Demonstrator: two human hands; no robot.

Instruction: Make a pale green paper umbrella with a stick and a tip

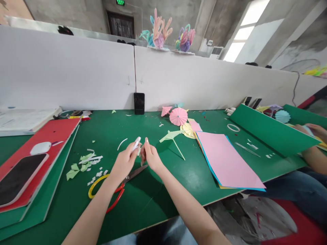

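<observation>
Above the table's middle, my left hand (124,162) is closed, with a small glossy white piece (137,142) between thumb and fingers; its kind is unclear. My right hand (152,158) is right beside it, fingers pinched together, and what they hold is hidden. Beneath both hands lie scissors (133,174) with one yellow and one red handle loop, blades pointing right. A pale green paper umbrella (170,135) on a thin stick rests just right of my right hand. Green and white paper scraps (85,162) are scattered to the left.
Pink, blue and yellow paper sheets (230,160) lie to the right. Behind them are pink paper umbrellas (178,116). A black phone (139,103) leans on the white partition (102,75). Red and green boards (48,143) bear another phone (20,178). At far right, a person's hands (313,131) work.
</observation>
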